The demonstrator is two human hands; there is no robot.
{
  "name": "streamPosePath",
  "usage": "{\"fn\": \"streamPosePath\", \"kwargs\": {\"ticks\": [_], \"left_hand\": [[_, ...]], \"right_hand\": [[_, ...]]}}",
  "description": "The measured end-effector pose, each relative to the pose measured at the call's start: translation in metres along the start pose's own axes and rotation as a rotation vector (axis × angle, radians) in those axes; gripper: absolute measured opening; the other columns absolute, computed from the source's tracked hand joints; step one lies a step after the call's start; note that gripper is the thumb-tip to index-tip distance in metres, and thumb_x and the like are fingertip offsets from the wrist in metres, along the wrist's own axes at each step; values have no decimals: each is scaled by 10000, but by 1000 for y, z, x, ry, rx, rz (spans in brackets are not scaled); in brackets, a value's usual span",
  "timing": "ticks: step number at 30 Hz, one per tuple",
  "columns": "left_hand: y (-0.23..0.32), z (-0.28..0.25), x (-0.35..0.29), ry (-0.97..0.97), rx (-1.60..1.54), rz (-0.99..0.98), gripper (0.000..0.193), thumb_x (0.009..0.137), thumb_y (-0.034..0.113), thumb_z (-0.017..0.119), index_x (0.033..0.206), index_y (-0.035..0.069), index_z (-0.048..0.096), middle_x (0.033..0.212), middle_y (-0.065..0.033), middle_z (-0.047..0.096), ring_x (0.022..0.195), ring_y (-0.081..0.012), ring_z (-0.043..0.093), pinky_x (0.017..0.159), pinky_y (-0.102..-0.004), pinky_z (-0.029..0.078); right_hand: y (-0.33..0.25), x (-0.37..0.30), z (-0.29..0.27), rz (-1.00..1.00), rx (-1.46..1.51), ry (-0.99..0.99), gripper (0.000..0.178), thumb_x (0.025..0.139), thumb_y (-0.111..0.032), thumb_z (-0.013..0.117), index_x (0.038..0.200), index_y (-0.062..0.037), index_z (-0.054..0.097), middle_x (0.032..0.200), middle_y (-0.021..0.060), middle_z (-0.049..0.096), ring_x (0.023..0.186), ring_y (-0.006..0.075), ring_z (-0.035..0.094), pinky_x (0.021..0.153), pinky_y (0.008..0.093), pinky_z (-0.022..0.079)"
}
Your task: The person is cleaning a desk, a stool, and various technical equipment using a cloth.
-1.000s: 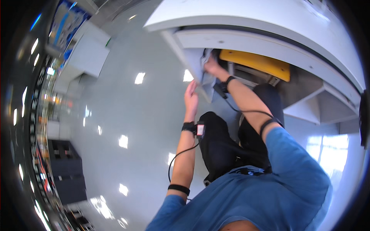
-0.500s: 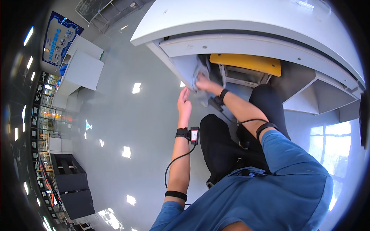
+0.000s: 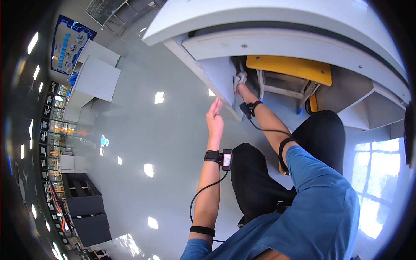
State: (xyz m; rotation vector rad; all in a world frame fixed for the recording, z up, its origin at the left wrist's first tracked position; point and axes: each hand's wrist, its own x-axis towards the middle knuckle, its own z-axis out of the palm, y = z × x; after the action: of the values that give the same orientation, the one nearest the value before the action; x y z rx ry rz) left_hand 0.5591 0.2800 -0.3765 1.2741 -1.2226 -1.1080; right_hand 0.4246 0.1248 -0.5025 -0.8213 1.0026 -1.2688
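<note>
My right hand [image 3: 243, 91] reaches under the white desk [image 3: 277, 12], its fingers closed on a whitish cloth [image 3: 240, 79]. The cloth lies against the inner face of the desk's side panel [image 3: 223, 71], low and well back. Part of the cloth and the fingertips are hidden by the hand. Outside that panel, near its front edge, my left hand [image 3: 215, 119] is raised with fingers stretched out and nothing in it. Whether its fingertips touch the panel edge I cannot tell.
A stool with a yellow seat [image 3: 290, 69] and pale legs stands under the desk, right of my right hand. Open shelf compartments [image 3: 368, 104] are farther right. My knees [image 3: 255, 173] are close below. Cables run along both forearms. White cabinets [image 3: 99, 78] stand far left.
My right hand has moved deeper under the desk and lower with the cloth. My left hand has shifted slightly right in view. My body has leaned and more of the stool shows.
</note>
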Motion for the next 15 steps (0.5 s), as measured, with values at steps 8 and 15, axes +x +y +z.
{"fn": "streamPosePath", "kwargs": {"ticks": [8,15], "left_hand": [[9,-25,7,-62,93,-12,693,686,-138,266,1361,-96,419,1352,-251,498,1302,-269,469,1068,-297,321],[17,-18,28,-161,-4,-82,639,672,-93,319,1282,-95,510,1227,-172,602,1167,-194,555,968,-262,393]], "right_hand": [[40,-106,34,-100,-185,-141,920,612,41,533,1460,-10,179,1232,87,417,1145,228,408,938,300,394],[-115,-95,41,-645,-524,-286,1019,720,-187,703,1467,66,58,1516,286,157,1434,376,142,1150,363,194]]}}
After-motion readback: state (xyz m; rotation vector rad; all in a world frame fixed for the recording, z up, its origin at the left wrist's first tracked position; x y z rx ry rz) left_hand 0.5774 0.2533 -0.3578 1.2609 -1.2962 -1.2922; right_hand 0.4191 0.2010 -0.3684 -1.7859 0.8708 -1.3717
